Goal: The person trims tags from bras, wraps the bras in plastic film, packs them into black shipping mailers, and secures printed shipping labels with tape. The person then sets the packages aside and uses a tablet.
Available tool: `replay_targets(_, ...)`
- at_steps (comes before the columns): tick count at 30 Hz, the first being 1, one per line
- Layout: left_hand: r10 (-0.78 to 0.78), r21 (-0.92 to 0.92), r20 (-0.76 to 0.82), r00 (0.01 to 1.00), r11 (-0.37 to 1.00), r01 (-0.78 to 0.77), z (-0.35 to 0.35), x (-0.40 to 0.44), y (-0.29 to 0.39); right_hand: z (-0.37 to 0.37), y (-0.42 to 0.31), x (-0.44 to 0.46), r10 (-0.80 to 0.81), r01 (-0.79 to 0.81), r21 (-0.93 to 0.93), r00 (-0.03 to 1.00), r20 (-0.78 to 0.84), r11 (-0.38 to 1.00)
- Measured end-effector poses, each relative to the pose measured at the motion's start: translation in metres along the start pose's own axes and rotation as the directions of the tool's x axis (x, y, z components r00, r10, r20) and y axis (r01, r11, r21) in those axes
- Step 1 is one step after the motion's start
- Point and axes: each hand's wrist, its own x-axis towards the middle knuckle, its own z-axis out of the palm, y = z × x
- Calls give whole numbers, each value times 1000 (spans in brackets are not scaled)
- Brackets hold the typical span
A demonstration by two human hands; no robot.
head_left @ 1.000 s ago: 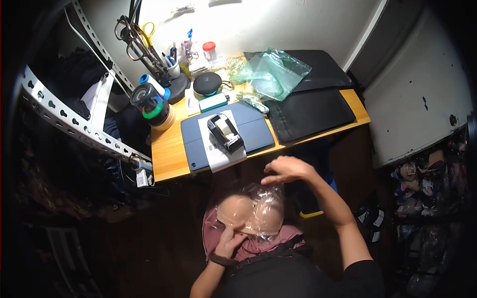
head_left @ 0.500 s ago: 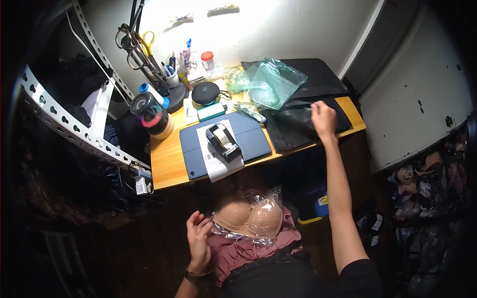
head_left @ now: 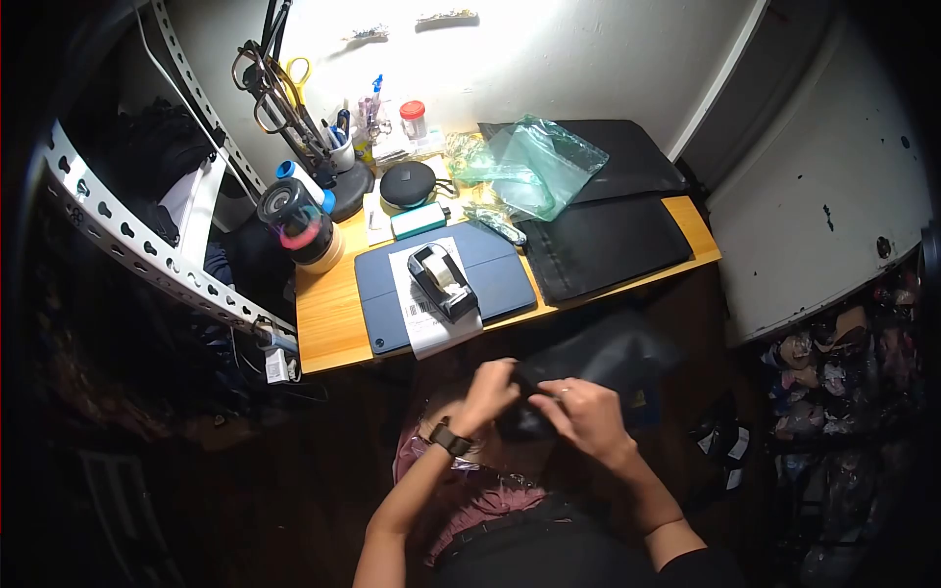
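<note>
Low in the centre of the frame, a black plastic bag (head_left: pixel 613 351) is pinched at its edge by the left hand (head_left: pixel 492 392) and right hand (head_left: pixel 584 412). A clear-wrapped beige bra (head_left: pixel 436 414) lies on the lap, partly hidden behind them. Above, the tabletop (head_left: pixel 328 323) bears a tape dispenser (head_left: pixel 427 284) and flat black bags (head_left: pixel 613 250).

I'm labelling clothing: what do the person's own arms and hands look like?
The left hand and right hand are ungloved. A dark watch-like band circles the left wrist. A short black sleeve ends above the right elbow; no left sleeve shows. A glint on the right hand may be a ring.
</note>
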Motion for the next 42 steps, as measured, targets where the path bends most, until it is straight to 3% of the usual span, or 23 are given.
replay_targets(1, -304, 245, 95, 948, 930, 274, -16, -3, -11, 17, 13, -3, -20, 18, 31, 997, 74, 999)
replay_targets(2, -398, 222, -91, 913, 885, 408, -16, -20, -44, 34, 30, -5, -51, 60, -41, 981, 187, 997)
replay_targets(3, -749, 117, 43, 661, 661, 741, -40, -22, -46, 51, 48, -5, -72, 109, -111, 952, 297, 988)
replay_targets(4, -499, -41, -307, 810, 857, 513, -31, -49, -92, 73, 65, -4, -71, 107, -109, 954, 293, 988)
replay_targets(5, -579, -295, -320, 750, 813, 502, -43, -62, -89, 96, 81, -1, -94, 138, -139, 954, 283, 981)
replay_targets(7, -569, -303, -358, 740, 821, 484, -40, -83, -144, 114, 80, 8, -117, 166, -162, 954, 274, 973)
replay_targets(9, -547, -329, -371, 750, 833, 444, -43, -86, -113, 131, 59, 31, 173, -108, -136, 696, 697, 985)
replay_targets(10, -523, -356, -383, 761, 844, 401, -45, -88, -95, 139, 49, 29, 144, -99, -104, 692, 707, 990)
replay_targets(12, -588, -254, -281, 759, 808, 532, -54, -89, -81, 153, 36, 25, 53, -39, -36, 664, 746, 999)
replay_targets(15, -685, -80, -139, 715, 728, 681, -57, -89, -67, 170, 46, -14, -128, 168, -7, 778, 615, 986)
replay_targets(17, -596, 146, -201, 777, 766, 625, -49, -90, -65, 142, 47, -15, -46, 136, -25, 495, 867, 990)
replay_targets(19, -437, 211, -245, 865, 847, 488, -40, -94, -57, 122, 75, -15, 55, -92, -24, 344, 937, 995)
replay_targets(21, -417, 161, -265, 869, 870, 466, -30, -97, -31, 80, 95, -30, 44, -248, 115, 556, 830, 962)
replay_targets(23, -579, 139, -129, 805, 794, 592, -22, -95, -15, 73, 141, -54, -85, -427, 349, 525, 847, 834)
replay_targets(24, -526, 145, -154, 836, 825, 546, -14, -97, -14, 45, 136, -51, 5, -647, 257, 374, 928, 718)
replay_targets(25, -474, 150, -181, 862, 853, 501, -7, -101, -11, 37, 142, -61, -103, -761, 343, 346, 932, 550)
replay_targets(27, -409, 86, -190, 893, 899, 430, 3, -104, -1, 18, 131, -74, -275, -889, 427, 374, 886, 165)
replay_targets(28, -375, 79, -176, 910, 916, 393, 7, -103, 3, 19, 126, -74, -369, -835, 530, 450, 813, 151)
replay_targets(31, -357, -81, -47, 933, 932, 353, 8, -96, 14, 42, 101, -69, -340, -769, 631, 569, 749, 105)
replay_targets(33, -296, -94, -28, 955, 952, 293, -3, -93, 24, 47, 96, -59, 68, -805, 423, 491, 868, 415)
replay_targets(34, -236, -112, -15, 972, 966, 233, -7, -92, 25, 54, 102, -58, 122, -778, 407, 518, 846, 479)
replay_targets(39, -111, -83, 15, 994, 990, 112, 4, -95, 18, 53, 88, -50, 233, -696, 362, 603, 763, 620)
replay_targets(42, -120, -21, 10, 993, 993, 120, 5, -91, 31, 69, 71, -51, 228, -531, 225, 655, 720, 817)
